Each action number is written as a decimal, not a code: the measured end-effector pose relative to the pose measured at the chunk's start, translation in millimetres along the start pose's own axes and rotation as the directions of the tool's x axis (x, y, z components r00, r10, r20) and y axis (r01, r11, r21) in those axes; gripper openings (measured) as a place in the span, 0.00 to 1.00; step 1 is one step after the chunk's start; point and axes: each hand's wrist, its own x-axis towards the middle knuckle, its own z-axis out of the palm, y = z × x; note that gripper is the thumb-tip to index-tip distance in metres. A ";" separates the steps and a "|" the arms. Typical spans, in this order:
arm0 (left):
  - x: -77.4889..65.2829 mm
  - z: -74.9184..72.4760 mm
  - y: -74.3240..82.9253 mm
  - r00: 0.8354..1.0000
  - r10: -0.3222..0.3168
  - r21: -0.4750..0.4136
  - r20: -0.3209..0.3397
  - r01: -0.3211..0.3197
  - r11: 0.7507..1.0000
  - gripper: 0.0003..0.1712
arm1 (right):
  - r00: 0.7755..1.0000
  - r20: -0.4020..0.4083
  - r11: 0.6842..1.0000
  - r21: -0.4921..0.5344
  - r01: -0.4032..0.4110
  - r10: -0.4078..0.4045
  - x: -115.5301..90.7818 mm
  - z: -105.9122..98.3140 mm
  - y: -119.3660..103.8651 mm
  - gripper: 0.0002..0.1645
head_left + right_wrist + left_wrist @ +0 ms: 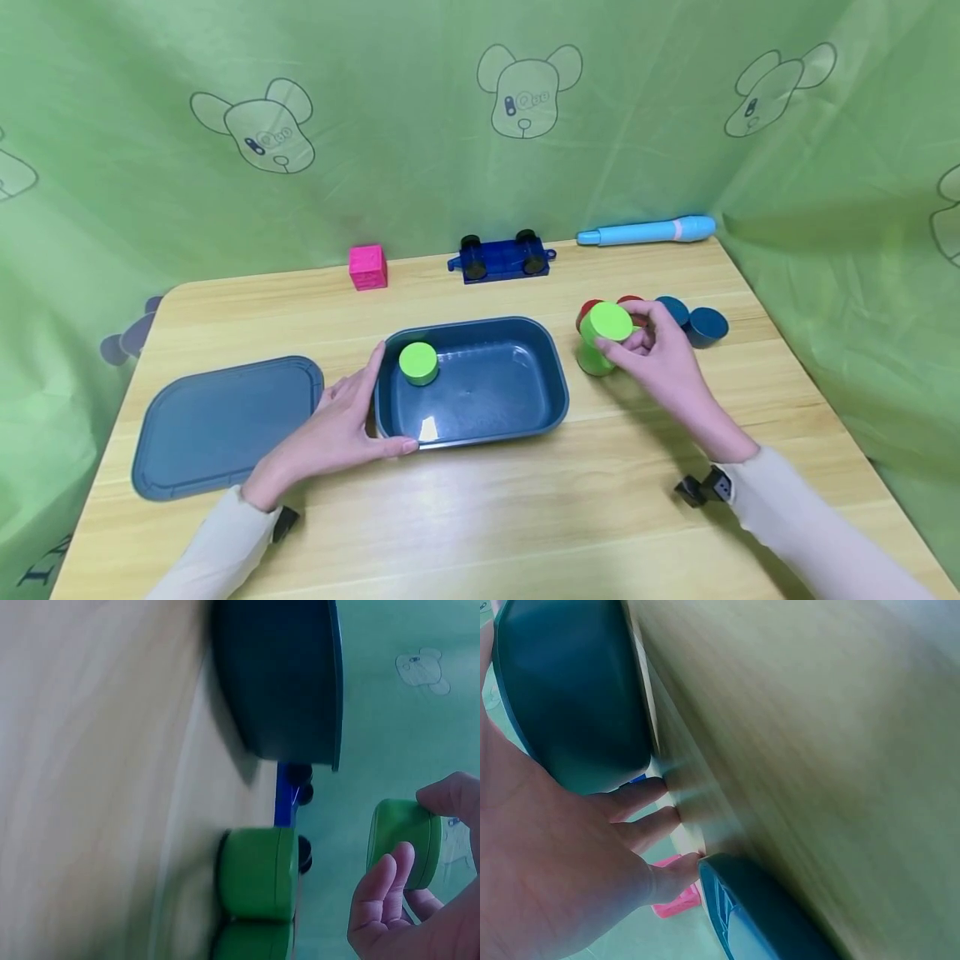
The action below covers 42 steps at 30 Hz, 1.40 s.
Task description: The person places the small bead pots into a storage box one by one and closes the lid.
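My right hand [663,354] pinches a small green round box [609,322] between thumb and fingers, raised above the table. Its lid seam shows in the right wrist view, where two more green round boxes [251,874] stand side by side below. A blue-grey plastic container [480,396] sits mid-table with one green round box [418,364] inside, near its left end. Against that left end rests my left hand [341,421], fingers extended, thumb on the near rim and index finger at the far corner. The left wrist view shows the other fingers spread beside the wall.
A flat blue-grey lid [228,425] lies left of the container. Two dark blue round boxes [707,327] and partly hidden red round boxes [588,313] stand beyond my right hand. Along the back are a pink cube [368,267], a blue toy wagon [504,259] and a light-blue pen-shaped thing [647,231].
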 end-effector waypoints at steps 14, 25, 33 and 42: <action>-0.5 -0.1 0.5 1.000 -0.002 -0.016 0.000 0.002 1.000 0.81 | 0.996 0.092 1.000 0.022 -0.003 0.001 12.5 29.3 -27.0 0.37; -0.1 0.7 -0.4 1.000 -0.012 -0.013 0.002 0.012 1.000 0.81 | 0.982 0.183 0.998 -0.033 0.045 -0.038 18.8 62.5 -30.2 0.36; 0.9 -0.4 -1.0 1.000 -0.009 -0.009 0.001 0.009 1.000 0.81 | 0.974 0.208 0.993 -0.068 0.101 -0.085 20.1 82.1 -38.9 0.36; 0.1 1.6 -2.1 1.000 -0.005 -0.004 -0.005 0.005 1.000 0.82 | 0.958 0.282 0.990 -0.111 0.082 -0.048 21.0 106.7 -47.1 0.37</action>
